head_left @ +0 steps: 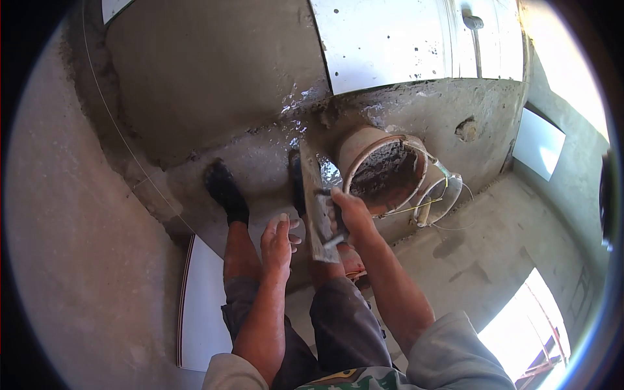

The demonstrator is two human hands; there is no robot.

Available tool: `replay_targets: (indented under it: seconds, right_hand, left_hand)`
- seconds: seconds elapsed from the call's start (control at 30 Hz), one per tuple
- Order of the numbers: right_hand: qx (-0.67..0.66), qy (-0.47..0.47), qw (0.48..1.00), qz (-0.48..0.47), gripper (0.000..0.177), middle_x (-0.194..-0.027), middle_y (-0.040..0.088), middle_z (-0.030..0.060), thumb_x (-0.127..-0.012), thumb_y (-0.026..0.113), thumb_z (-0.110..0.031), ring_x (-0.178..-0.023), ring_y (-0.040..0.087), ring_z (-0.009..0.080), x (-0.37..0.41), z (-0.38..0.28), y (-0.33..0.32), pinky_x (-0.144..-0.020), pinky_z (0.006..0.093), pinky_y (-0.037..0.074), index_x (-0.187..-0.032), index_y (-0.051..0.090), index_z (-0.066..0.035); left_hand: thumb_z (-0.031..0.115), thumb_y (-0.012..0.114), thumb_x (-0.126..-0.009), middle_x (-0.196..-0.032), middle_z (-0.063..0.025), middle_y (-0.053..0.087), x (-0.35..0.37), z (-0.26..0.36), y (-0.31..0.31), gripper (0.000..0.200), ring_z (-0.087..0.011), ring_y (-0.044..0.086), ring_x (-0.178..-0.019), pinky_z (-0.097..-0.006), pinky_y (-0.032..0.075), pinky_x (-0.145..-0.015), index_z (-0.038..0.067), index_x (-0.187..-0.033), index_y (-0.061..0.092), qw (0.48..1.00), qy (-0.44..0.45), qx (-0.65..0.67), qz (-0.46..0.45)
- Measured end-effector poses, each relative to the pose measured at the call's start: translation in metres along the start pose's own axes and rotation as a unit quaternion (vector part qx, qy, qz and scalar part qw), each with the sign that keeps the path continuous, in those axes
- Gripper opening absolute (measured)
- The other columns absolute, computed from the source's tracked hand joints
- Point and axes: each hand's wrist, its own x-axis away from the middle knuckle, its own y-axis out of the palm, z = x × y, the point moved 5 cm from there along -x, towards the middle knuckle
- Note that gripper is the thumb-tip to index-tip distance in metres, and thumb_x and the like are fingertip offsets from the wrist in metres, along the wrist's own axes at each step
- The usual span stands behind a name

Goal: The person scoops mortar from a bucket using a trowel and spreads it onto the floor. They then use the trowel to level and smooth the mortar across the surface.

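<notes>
My right hand [351, 218] is wrapped round the handle of a plastering trowel [315, 218]. The trowel's long flat blade, smeared with grey, is held on edge in front of my right leg. To its left my left hand [278, 244] hangs in the air with fingers loosely curled and apart, holding nothing. Just beyond the trowel stands a bucket [353, 148] tilted toward me, with dark grey mortar [390, 172] inside. A smooth spread of wet grey mortar [214, 71] covers the surface ahead of my feet.
Large white tiles [390, 45] lie at the top, one bearing a grey-headed tool [473, 23]. A smaller pail [442, 198] with yellow string sits beside the bucket. Stacked white tiles [205, 312] stand left of my legs. A thin line [107, 110] runs along the left side.
</notes>
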Motion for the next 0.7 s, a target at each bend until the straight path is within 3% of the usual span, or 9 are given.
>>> replay_targets:
  seconds: [0.07,0.17,0.27,0.3,0.37,0.43,0.5,0.6,0.7]
  right_hand:
    - [0.13,-0.079,0.988,-0.04,0.03,-0.068,0.055,0.0025,-0.094,0.055,-0.034,-0.052,0.051,0.0102,0.027,-0.001,-0.013,-0.046,0.0258,0.041,-0.09,0.057,-0.004]
    - [0.198,-0.131,0.97,-0.055,0.034,-0.066,0.055,0.003,-0.09,0.061,-0.033,-0.052,0.054,0.0109,0.07,-0.002,-0.043,-0.047,0.0293,0.044,-0.091,0.054,0.0]
    - [0.279,-0.139,0.949,-0.04,0.032,-0.07,0.058,0.0042,-0.089,0.063,-0.033,-0.055,0.057,0.0108,0.103,-0.005,-0.091,-0.051,0.0266,0.046,-0.092,0.055,-0.003]
    - [0.276,-0.138,0.95,-0.039,0.032,-0.07,0.058,0.0042,-0.089,0.063,-0.033,-0.055,0.057,0.0108,0.106,-0.008,-0.104,-0.051,0.0266,0.046,-0.092,0.055,-0.003]
    - [0.35,-0.019,0.935,0.045,0.032,-0.076,0.065,0.0115,-0.085,0.066,-0.033,-0.062,0.065,0.0193,0.105,-0.007,-0.14,-0.059,0.0313,0.051,-0.095,0.055,-0.004]
    - [0.66,-0.126,0.724,0.157,0.027,-0.085,0.067,0.0205,-0.082,0.064,-0.024,-0.077,0.069,0.0317,0.083,-0.022,-0.164,-0.069,0.0407,0.054,-0.1,0.056,-0.005]
    - [0.705,-0.084,0.666,0.228,0.029,-0.09,0.067,0.0248,-0.078,0.061,-0.017,-0.088,0.066,0.0382,0.059,-0.035,-0.174,-0.078,0.0472,0.053,-0.102,0.058,-0.003]
    - [0.715,-0.085,0.65,0.244,0.03,-0.093,0.067,0.0245,-0.078,0.059,-0.014,-0.092,0.066,0.0369,0.017,-0.05,-0.18,-0.081,0.0456,0.053,-0.103,0.059,0.001]
    - [0.698,-0.074,0.676,0.223,0.028,-0.092,0.067,0.0259,-0.078,0.054,-0.011,-0.09,0.066,0.0389,-0.012,-0.037,-0.179,-0.084,0.0473,0.051,-0.102,0.059,0.002]
  left_hand:
    - [0.047,0.054,-0.093,-0.098,-0.0066,0.066,0.0,-0.001,0.001,0.05,-0.0089,0.056,-0.064,-0.0216,0.042,-0.053,0.003,-0.117,0.057,1.0,0.002,-0.003,0.001]
    - [0.045,0.053,-0.094,-0.098,-0.0066,0.066,0.001,0.001,0.007,0.047,-0.0086,0.056,-0.064,-0.0217,0.042,-0.054,0.004,-0.118,0.057,1.0,0.008,-0.015,-0.011]
    - [0.044,0.052,-0.095,-0.099,-0.0068,0.066,0.001,-0.001,0.01,0.048,-0.0082,0.056,-0.064,-0.0218,0.042,-0.054,0.004,-0.12,0.057,0.999,0.003,-0.035,-0.007]
    - [0.044,0.052,-0.095,-0.1,-0.0071,0.066,0.0,-0.002,0.012,0.049,-0.0081,0.056,-0.064,-0.0218,0.042,-0.054,0.004,-0.121,0.057,0.999,0.004,-0.038,-0.008]
    - [0.045,0.052,-0.094,-0.1,-0.0074,0.066,0.001,-0.005,0.014,0.05,-0.008,0.056,-0.063,-0.0217,0.042,-0.054,0.003,-0.121,0.056,0.999,0.002,-0.042,-0.009]
    - [0.045,0.052,-0.094,-0.101,-0.008,0.066,0.002,-0.003,0.018,0.05,-0.0077,0.056,-0.063,-0.0214,0.042,-0.054,0.003,-0.121,0.056,0.998,0.008,-0.063,-0.012]
    - [0.046,0.052,-0.094,-0.101,-0.0081,0.066,0.001,-0.006,0.019,0.051,-0.0077,0.056,-0.062,-0.0214,0.042,-0.054,0.003,-0.121,0.056,0.997,0.009,-0.071,-0.013]
    - [0.048,0.054,-0.093,-0.102,-0.0081,0.066,0.0,-0.008,0.02,0.052,-0.0075,0.057,-0.062,-0.0209,0.042,-0.053,0.005,-0.121,0.057,0.997,0.009,-0.079,-0.014]
    - [0.05,0.054,-0.092,-0.102,-0.0079,0.066,0.001,-0.013,0.023,0.052,-0.0072,0.057,-0.062,-0.0202,0.043,-0.053,0.006,-0.12,0.057,0.996,0.004,-0.089,-0.018]
